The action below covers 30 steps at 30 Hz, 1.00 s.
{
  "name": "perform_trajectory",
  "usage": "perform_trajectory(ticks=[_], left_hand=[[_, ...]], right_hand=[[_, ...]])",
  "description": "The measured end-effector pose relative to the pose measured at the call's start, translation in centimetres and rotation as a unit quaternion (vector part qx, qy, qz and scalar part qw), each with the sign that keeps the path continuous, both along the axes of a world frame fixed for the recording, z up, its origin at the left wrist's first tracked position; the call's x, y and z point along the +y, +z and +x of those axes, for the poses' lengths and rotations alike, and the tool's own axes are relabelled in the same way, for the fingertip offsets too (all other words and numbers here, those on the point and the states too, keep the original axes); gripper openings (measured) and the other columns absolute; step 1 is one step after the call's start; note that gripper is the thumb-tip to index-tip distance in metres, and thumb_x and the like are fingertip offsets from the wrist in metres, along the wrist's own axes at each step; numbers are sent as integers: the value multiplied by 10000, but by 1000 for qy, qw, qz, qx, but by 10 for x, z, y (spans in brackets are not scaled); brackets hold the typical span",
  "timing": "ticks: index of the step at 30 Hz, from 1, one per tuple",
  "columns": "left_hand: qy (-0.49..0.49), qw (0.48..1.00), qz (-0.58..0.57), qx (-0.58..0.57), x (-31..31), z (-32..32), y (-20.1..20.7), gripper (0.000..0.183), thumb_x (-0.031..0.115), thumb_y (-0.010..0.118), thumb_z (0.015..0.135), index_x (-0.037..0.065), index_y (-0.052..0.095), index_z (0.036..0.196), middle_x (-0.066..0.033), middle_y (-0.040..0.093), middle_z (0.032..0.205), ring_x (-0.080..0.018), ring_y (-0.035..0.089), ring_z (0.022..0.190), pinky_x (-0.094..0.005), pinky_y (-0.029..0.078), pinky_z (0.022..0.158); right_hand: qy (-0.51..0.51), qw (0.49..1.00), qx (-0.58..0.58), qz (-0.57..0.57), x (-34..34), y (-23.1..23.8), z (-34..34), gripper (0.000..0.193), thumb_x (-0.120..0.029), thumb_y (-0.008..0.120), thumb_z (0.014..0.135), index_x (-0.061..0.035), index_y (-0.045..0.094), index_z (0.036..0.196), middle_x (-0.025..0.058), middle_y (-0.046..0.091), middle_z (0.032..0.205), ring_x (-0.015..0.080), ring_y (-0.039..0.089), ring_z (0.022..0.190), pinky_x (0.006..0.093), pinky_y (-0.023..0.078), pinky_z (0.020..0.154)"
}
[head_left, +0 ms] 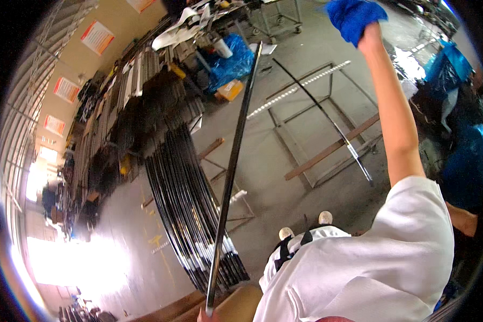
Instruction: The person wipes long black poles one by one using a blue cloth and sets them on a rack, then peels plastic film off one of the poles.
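Note:
My left hand (203, 315), only partly in view at the bottom edge, is closed around the lower end of a long black rod (232, 166). The rod rises at a slant past a stack of similar rods, its far end near the top middle. At the upper right my right arm stretches far out. A bunched blue cloth (354, 20) covers my right hand (369, 36) and hides its fingers; the cloth is apart from the rod.
Many black rods (185, 204) lie side by side on a support at left. One single rod (322, 110) rests across a metal frame stand (292, 147) ahead. Shelved bar stock (129, 102) lines the far left. Blue plastic sheeting (448, 70) and someone's bare arm (461, 219) are at right.

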<state>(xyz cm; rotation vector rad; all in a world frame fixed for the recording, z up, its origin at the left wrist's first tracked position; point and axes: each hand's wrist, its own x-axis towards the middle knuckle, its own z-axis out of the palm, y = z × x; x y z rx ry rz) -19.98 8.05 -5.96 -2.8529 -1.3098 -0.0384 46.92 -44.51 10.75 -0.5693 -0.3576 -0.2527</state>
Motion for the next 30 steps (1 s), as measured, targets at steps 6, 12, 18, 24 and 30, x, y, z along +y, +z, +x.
perform_trajectory(ticks=[6,12,18,24,30], left_hand=[[-27,974,-220,-49,-74,171,-9,402,381,650,779,-18,612,813,-185,622,704,-337,619,672,-397,473,594],[-120,905,-362,-191,-122,289,12,354,335,666,777,-4,608,864,-142,625,674,-276,621,636,-368,461,584],[-111,866,-457,-172,-142,320,56,348,306,653,790,-22,583,885,-128,595,663,-265,588,602,-361,456,598],[-157,943,-255,-147,-180,331,45,272,227,599,812,3,504,936,-224,603,751,-389,601,736,-447,470,628],[-377,895,-176,-161,-175,319,27,500,171,593,774,60,450,1240,-188,550,1132,-348,539,1003,-395,453,832]], right_hand=[[245,967,62,-34,109,-127,-86,451,-421,462,900,-61,522,1166,90,595,1079,225,553,974,359,443,876],[307,947,75,66,170,-145,-185,594,-523,398,882,-64,475,1252,137,509,1241,288,486,1101,433,384,965],[358,930,13,87,163,-162,-210,623,-552,394,875,-109,423,1314,154,411,1348,321,407,1214,460,313,1026],[300,935,183,-48,229,-173,-257,357,-295,533,881,-42,549,1133,81,578,1079,181,553,960,325,467,811],[270,886,371,62,288,-130,-265,125,-155,570,850,-58,579,770,59,596,684,186,571,569,309,474,515]])
